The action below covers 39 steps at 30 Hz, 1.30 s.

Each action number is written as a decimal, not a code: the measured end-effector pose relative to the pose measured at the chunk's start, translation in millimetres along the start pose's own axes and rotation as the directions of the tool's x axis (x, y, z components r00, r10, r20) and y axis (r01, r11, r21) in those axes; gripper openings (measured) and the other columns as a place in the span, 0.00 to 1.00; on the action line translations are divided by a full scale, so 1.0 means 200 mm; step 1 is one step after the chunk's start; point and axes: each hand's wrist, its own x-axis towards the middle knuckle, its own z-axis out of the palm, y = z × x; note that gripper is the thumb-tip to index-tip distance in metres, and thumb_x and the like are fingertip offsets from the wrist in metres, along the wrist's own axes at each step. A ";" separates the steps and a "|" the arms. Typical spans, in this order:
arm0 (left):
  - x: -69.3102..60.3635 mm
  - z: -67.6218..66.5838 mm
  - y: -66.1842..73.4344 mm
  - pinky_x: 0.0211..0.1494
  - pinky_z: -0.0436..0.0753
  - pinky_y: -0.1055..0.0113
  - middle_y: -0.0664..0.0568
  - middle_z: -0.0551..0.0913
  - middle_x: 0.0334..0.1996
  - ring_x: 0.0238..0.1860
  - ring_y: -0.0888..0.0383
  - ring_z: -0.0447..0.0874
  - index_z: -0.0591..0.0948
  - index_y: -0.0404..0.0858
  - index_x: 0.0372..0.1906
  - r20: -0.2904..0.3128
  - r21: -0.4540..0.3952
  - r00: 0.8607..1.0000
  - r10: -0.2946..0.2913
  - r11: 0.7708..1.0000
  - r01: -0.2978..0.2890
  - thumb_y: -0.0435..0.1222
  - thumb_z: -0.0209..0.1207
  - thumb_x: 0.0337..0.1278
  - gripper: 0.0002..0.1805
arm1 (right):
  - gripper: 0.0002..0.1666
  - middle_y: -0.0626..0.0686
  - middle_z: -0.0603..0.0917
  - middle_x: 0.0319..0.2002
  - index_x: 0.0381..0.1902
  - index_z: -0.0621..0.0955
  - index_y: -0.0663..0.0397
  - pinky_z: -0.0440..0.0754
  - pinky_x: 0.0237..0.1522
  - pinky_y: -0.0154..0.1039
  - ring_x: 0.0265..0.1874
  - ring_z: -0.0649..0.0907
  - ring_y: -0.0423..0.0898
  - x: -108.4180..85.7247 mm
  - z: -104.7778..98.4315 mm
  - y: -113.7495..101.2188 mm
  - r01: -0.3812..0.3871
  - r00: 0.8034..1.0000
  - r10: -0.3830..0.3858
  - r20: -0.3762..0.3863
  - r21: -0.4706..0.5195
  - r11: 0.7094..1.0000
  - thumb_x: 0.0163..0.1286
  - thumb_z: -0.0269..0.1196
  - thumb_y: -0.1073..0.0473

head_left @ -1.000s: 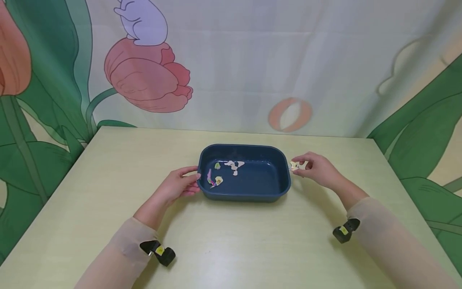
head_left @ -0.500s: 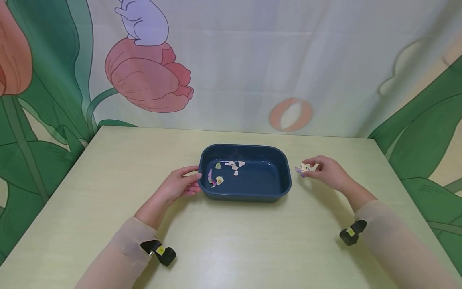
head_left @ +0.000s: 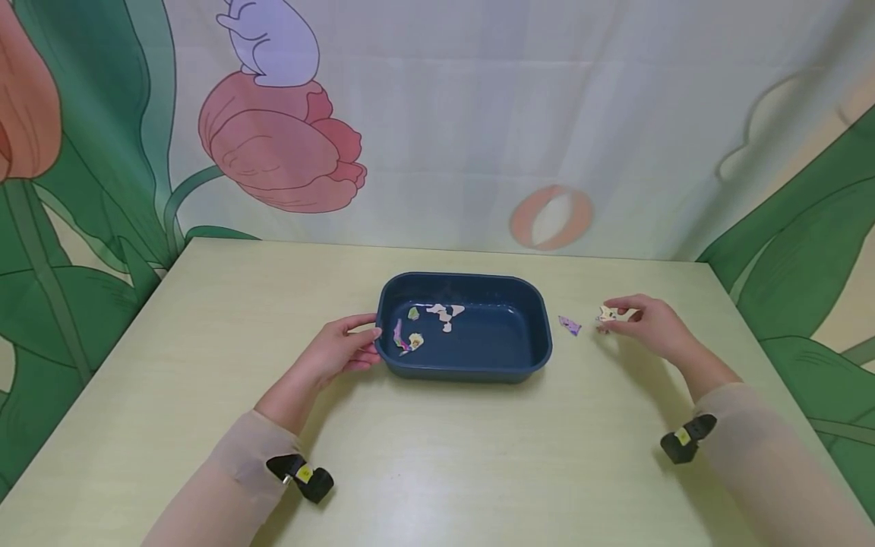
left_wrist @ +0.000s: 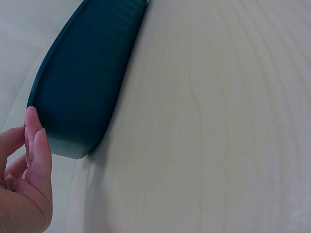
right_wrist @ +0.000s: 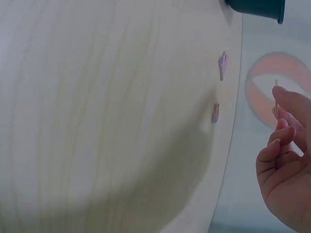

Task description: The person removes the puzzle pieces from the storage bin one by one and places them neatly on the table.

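Observation:
My left hand [head_left: 342, 344] grips the left end of a dark blue rectangular tray [head_left: 472, 374]; in the left wrist view fingertips touch its rim [left_wrist: 48, 63]. To the tray's right, my right hand [head_left: 645, 325] pinches a small, thin, flat printed piece [head_left: 606, 313], pale with coloured marks. Edge-on in the right wrist view, that piece [right_wrist: 276, 99] shows as a thin line. On the table between tray and right hand lies a purple printed piece [head_left: 570, 325]. Another small piece [right_wrist: 215, 112] lies on the table near the right hand, partly hidden in the head view.
Several small flat pieces lie inside the tray: a green one [head_left: 413, 313], a yellowish one [head_left: 415, 342], a purple strip [head_left: 398, 333] and pale ones [head_left: 444, 315]. A pale wooden table [head_left: 437, 463] carries everything. Behind hangs a printed curtain [head_left: 444, 137].
My right hand has moved right, away from the tray, with a pale piece pinched. The purple piece now lies on the table, out of the hand. Left hand and tray have stayed still.

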 end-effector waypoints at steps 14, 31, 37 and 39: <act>0.01 0.00 0.01 0.31 0.83 0.68 0.49 0.82 0.23 0.27 0.54 0.85 0.66 0.37 0.66 -0.013 0.013 1.000 0.006 1.000 -0.006 0.37 0.54 0.64 0.26 | 0.31 0.63 0.73 0.48 0.60 0.72 0.63 0.73 0.37 0.40 0.43 0.74 0.56 0.02 -0.02 0.18 -0.056 0.998 0.056 0.017 -0.006 0.998 0.64 0.63 0.51; 0.01 0.00 -0.01 0.29 0.82 0.69 0.49 0.81 0.23 0.25 0.56 0.84 0.66 0.36 0.65 -0.023 0.014 1.000 0.008 1.000 -0.007 0.36 0.55 0.64 0.26 | 0.29 0.63 0.73 0.45 0.58 0.71 0.69 0.74 0.35 0.41 0.39 0.72 0.54 0.04 0.03 0.30 -0.090 0.995 0.090 0.048 0.007 0.996 0.65 0.61 0.56; 0.02 0.00 -0.02 0.29 0.82 0.70 0.49 0.81 0.23 0.24 0.58 0.83 0.67 0.36 0.65 -0.020 0.016 1.000 0.008 1.000 -0.008 0.36 0.55 0.64 0.26 | 0.29 0.67 0.74 0.47 0.57 0.71 0.71 0.72 0.47 0.53 0.46 0.70 0.59 0.04 0.04 0.33 -0.076 0.996 0.076 0.046 -0.013 0.997 0.65 0.61 0.56; 0.02 -0.01 -0.02 0.29 0.82 0.69 0.49 0.81 0.23 0.24 0.57 0.84 0.67 0.36 0.65 -0.022 0.017 1.000 0.007 1.000 -0.006 0.36 0.55 0.64 0.26 | 0.28 0.67 0.74 0.47 0.57 0.71 0.72 0.71 0.49 0.56 0.47 0.70 0.60 0.05 0.04 0.34 -0.067 0.997 0.067 0.044 -0.017 0.998 0.65 0.61 0.57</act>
